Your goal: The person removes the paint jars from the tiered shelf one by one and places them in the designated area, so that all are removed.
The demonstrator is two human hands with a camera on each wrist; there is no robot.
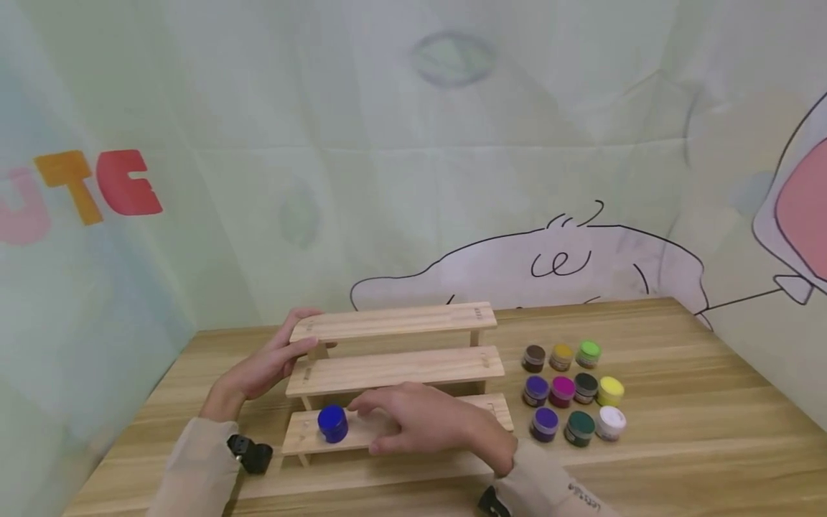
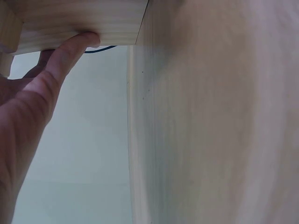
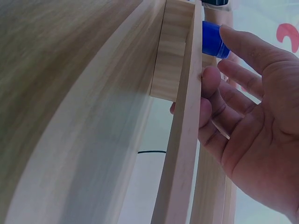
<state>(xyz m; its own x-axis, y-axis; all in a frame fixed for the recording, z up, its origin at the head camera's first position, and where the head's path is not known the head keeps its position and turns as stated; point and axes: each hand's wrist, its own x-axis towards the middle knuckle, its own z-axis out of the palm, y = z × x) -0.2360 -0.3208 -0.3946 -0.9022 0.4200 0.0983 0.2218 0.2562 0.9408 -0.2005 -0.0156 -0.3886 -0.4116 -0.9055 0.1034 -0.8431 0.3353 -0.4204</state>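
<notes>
A three-tier wooden display rack (image 1: 394, 370) stands on the table. My left hand (image 1: 268, 362) grips the left end of its top tier, thumb in front and fingers behind; the left wrist view shows a finger against the wooden side panel (image 2: 117, 23). On the bottom tier, near its left end, sits a blue paint jar (image 1: 332, 424). Just to the right of it my right hand (image 1: 420, 420) hovers over the same tier, fingers loosely bent and holding nothing. In the right wrist view the thumb lies close to the blue jar (image 3: 212, 39); whether they touch I cannot tell.
Several small paint jars (image 1: 563, 391) stand in rows to the right of the rack, among them brown, green, purple, yellow and white ones. Behind the wooden table (image 1: 685, 402) hangs a printed curtain (image 1: 310, 143). A black wrist device (image 1: 252, 454) sits on the left sleeve.
</notes>
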